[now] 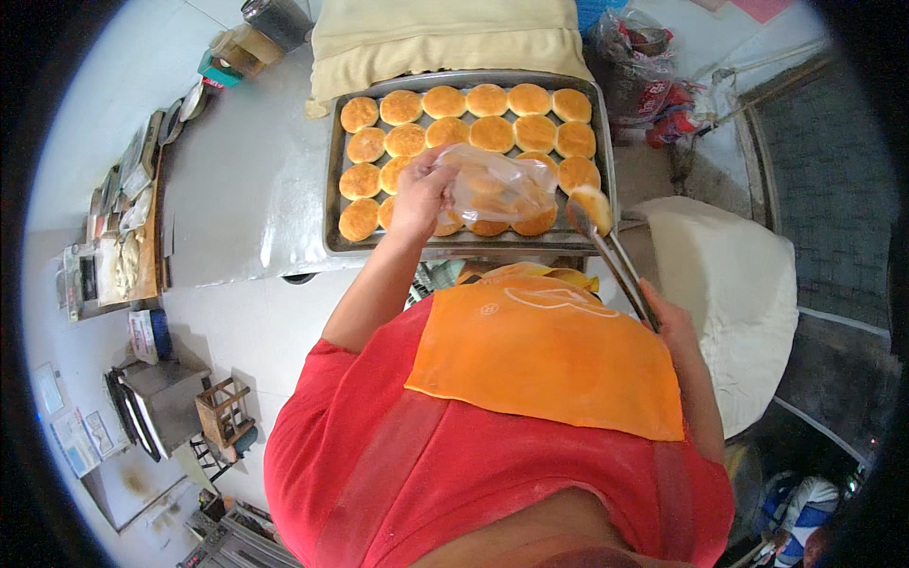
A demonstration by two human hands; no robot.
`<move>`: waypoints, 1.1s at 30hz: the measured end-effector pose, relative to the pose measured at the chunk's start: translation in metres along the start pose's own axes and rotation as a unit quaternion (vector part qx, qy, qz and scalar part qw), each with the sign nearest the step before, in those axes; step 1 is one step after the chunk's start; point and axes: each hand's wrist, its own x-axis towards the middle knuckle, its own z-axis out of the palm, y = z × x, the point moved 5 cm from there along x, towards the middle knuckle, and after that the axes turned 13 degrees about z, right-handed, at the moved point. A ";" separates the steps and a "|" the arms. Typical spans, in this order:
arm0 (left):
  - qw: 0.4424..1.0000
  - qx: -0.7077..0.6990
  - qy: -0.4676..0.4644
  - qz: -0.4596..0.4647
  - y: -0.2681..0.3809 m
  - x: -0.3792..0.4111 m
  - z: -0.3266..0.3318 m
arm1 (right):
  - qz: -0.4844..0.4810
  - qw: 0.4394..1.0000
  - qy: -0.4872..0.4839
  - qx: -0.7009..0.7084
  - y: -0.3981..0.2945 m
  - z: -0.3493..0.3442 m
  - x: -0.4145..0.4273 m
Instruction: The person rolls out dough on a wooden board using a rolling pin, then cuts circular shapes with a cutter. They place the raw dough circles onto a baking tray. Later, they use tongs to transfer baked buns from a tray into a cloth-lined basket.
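Note:
My left hand (pixel 425 192) grips a clear plastic bag (pixel 501 186) by its left end, holding it over the front middle of a baking tray (pixel 332 213). Round golden-brown buns (pixel 447 103) stand in rows on that tray, and the bag covers several of them from view. My right hand (pixel 671 319) is closed around the handle of metal tongs (pixel 625 273). Between the jaws of the tongs is a single bun (pixel 592 207), tilted on its side at the tray's front right corner. Whether anything lies inside the bag is hard to tell.
A cream cloth (pixel 447 35) lies beyond the tray on the metal table (pixel 234 177). To the right are a white cloth-covered round shape (pixel 731 305) and a plastic-wrapped container (pixel 635 67). Jars (pixel 248 46) line the far left. A wooden stool (pixel 224 412) stands at lower left.

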 end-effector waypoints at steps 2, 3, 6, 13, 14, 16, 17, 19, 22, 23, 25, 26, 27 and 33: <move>1.000 -0.009 -0.007 -0.016 -0.001 0.007 0.007 | -0.024 0.996 0.002 0.087 -0.023 -0.017 -0.012; 0.999 -0.020 -0.002 -0.037 0.001 0.009 0.010 | 0.044 0.990 -0.066 0.119 -0.041 -0.026 -0.011; 0.997 -0.056 -0.022 -0.056 -0.012 0.027 0.011 | -0.067 0.990 -0.108 0.058 -0.090 -0.023 0.013; 0.994 -0.069 -0.008 -0.082 -0.013 0.037 -0.002 | -0.002 0.993 -0.106 0.041 -0.073 -0.004 0.035; 0.993 -0.081 0.004 -0.089 -0.012 0.031 -0.011 | 0.060 0.989 -0.112 0.082 -0.052 -0.009 0.024; 0.992 -0.094 0.003 -0.078 -0.008 0.021 -0.016 | 0.149 0.963 -0.125 0.188 -0.013 -0.011 0.023; 0.992 -0.103 0.022 -0.069 -0.001 0.018 -0.013 | 0.175 0.941 -0.133 0.258 0.014 0.007 0.030; 0.993 -0.099 0.027 -0.051 0.005 0.016 -0.014 | 0.198 0.904 -0.127 0.356 0.029 0.036 0.047; 0.997 -0.047 0.058 -0.017 0.024 0.013 -0.007 | 0.151 0.906 -0.146 0.368 0.002 0.047 0.071; 0.999 -0.030 0.044 -0.012 0.027 0.012 -0.008 | 0.156 0.939 -0.115 0.285 0.010 0.047 0.077; 1.000 0.004 0.016 -0.001 0.033 0.013 -0.011 | -0.020 0.997 0.060 0.048 0.013 0.034 0.074; 1.000 -0.003 0.008 -0.005 0.036 0.011 -0.009 | -0.107 0.981 0.148 -0.072 0.009 0.033 0.065; 1.000 -0.013 0.000 -0.010 0.037 0.008 -0.004 | -0.152 0.966 0.181 -0.106 -0.006 0.023 0.051; 0.997 -0.074 -0.005 -0.004 0.030 0.009 0.009 | -0.030 0.992 -0.069 0.099 -0.099 0.009 0.050</move>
